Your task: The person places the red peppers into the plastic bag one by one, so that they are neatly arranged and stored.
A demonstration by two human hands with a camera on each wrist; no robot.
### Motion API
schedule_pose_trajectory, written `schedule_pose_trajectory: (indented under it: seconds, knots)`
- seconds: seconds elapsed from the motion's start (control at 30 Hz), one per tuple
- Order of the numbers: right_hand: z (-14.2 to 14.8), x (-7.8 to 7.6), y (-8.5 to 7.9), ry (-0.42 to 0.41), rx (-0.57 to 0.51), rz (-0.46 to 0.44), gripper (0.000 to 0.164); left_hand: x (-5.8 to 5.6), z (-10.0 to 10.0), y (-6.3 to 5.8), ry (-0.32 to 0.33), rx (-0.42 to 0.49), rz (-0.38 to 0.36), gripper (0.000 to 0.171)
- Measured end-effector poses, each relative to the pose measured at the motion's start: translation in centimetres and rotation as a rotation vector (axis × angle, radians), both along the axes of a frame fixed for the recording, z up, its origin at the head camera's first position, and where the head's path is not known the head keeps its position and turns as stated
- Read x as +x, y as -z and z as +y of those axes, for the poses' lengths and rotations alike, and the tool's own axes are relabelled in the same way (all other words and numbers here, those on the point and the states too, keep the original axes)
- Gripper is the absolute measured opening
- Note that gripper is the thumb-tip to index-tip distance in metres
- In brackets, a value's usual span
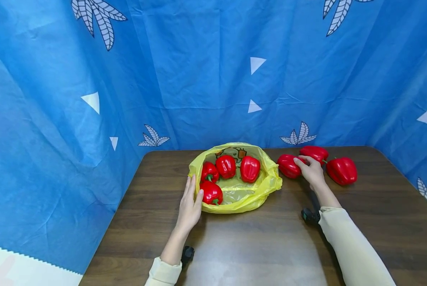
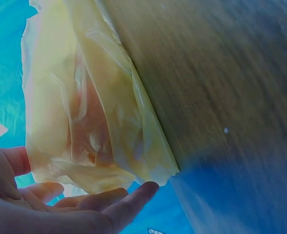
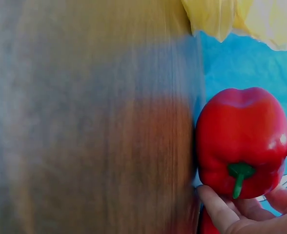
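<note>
A yellow plastic bag (image 1: 240, 207) stands with its mouth wide on the table, and several red bell peppers (image 1: 250, 169) lie inside it. Against the bag's left side rests my left hand (image 1: 190, 204), its fingers long and nearly straight; in the left wrist view they reach along the bag's thin wall (image 2: 51, 112). My right hand (image 1: 312, 172) grips a red bell pepper (image 1: 287, 166) just right of the bag. The right wrist view has this pepper (image 3: 241, 131) with its green stem towards the hand and fingers around its near end and side.
Two more red bell peppers lie beyond and right of my right hand, one at the back (image 1: 314, 151) and one farther right (image 1: 342, 171). The brown wooden table (image 1: 256, 250) ends at a blue patterned cloth (image 1: 199, 79) behind and at the sides.
</note>
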State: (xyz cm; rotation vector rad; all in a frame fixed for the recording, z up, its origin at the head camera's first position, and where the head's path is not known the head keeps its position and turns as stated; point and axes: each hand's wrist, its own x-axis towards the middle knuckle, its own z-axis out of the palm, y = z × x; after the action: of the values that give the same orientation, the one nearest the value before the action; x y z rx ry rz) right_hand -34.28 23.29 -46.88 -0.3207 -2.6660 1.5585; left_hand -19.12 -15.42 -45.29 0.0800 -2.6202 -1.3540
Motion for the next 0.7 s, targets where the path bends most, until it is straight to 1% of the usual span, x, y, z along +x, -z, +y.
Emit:
schedule_pose_trajectory:
  seconds: [0.03, 0.07, 0.13, 0.2, 0.3, 0.4, 0.63, 0.7]
  knots:
    - [0.0, 0.1, 0.1, -0.006, -0.016, 0.0, 0.08, 0.0, 0.0, 0.0, -0.002, -0.001, -0.001, 0.058]
    - [-0.2, 0.6, -0.5, -0.005, -0.042, -0.017, 0.08, 0.0, 0.0, 0.0, -0.003, -0.001, 0.0, 0.058]
    - [-0.1, 0.9, -0.6, -0.007, -0.065, -0.031, 0.081, -0.1, 0.0, 0.0, -0.003, -0.003, 0.0, 0.058]
    - [-0.3, 1.5, -0.9, 0.005, -0.071, -0.031, 0.081, -0.1, 0.0, 0.0, -0.003, -0.003, -0.006, 0.058]
    - [-0.5, 1.9, -1.0, 0.009, -0.06, -0.018, 0.082, 0.0, 0.0, 0.0, -0.001, -0.005, -0.009, 0.059]
    - [-0.5, 1.9, -0.6, 0.039, -0.068, -0.006, 0.084, 0.0, -0.1, 0.0, 0.001, -0.003, -0.008, 0.059]
    - [0.1, 0.8, 1.7, 0.088, -0.113, 0.015, 0.087, 0.0, 0.0, -0.1, 0.005, -0.003, 0.005, 0.058]
    - [0.1, 0.9, 1.9, 0.102, -0.125, 0.026, 0.088, 0.0, 0.0, -0.1, 0.003, -0.003, 0.008, 0.058]
